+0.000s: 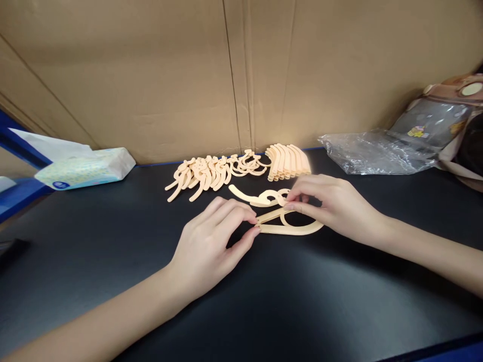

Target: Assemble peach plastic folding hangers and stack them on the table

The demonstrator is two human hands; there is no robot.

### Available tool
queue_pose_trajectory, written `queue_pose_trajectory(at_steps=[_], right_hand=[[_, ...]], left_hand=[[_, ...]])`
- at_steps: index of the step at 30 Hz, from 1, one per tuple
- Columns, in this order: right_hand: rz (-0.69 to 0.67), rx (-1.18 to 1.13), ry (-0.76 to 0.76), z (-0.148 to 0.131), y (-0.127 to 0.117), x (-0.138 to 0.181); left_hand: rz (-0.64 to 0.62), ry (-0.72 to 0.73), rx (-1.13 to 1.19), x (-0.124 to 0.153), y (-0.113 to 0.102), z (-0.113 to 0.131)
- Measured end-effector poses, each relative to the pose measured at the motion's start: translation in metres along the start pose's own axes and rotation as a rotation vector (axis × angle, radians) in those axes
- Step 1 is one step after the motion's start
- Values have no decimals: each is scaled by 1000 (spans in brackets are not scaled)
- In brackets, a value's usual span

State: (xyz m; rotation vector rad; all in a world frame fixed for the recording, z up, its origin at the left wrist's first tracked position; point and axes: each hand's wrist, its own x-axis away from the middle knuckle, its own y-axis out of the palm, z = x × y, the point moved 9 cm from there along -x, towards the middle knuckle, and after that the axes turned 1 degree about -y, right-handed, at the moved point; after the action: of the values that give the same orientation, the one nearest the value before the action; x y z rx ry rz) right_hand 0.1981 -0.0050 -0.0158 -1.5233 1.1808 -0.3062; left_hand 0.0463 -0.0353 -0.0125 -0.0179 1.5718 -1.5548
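A beige plastic folding hanger (292,230) lies low over the black table, its long curved arm facing me. My left hand (215,241) pinches its narrow left end between thumb and fingers. With thumb and forefinger together, my right hand (328,201) grips the hanger's upper side; the fingers cover part of it. Just behind, a loose hanger piece (245,195) with a curved arm and a hook reaches toward my right fingertips. Whether they touch it, I cannot tell.
Several hanger pieces with hooks (204,173) lie heaped at the back, beside a neat stack of curved arms (289,162). A tissue pack (90,168) sits at left. Clear plastic bag (381,153) and a transparent bag with brown trim (433,118) are at right. Cardboard (151,75) stands behind.
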Motion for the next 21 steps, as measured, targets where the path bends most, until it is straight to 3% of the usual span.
queue_pose_trajectory(at_steps=[4, 14, 17, 21], right_hand=[[9, -8, -98, -18, 4, 4], [12, -140, -226, -52, 3, 10], [21, -35, -237, -49, 4, 11], [-20, 177, -277, -49, 15, 14]], left_hand=[[80, 99, -178, 0, -11, 12], [-42, 247, -194, 2, 1, 22], [-38, 199, -226, 1, 1, 16], [-49, 32, -210, 0, 2, -3]])
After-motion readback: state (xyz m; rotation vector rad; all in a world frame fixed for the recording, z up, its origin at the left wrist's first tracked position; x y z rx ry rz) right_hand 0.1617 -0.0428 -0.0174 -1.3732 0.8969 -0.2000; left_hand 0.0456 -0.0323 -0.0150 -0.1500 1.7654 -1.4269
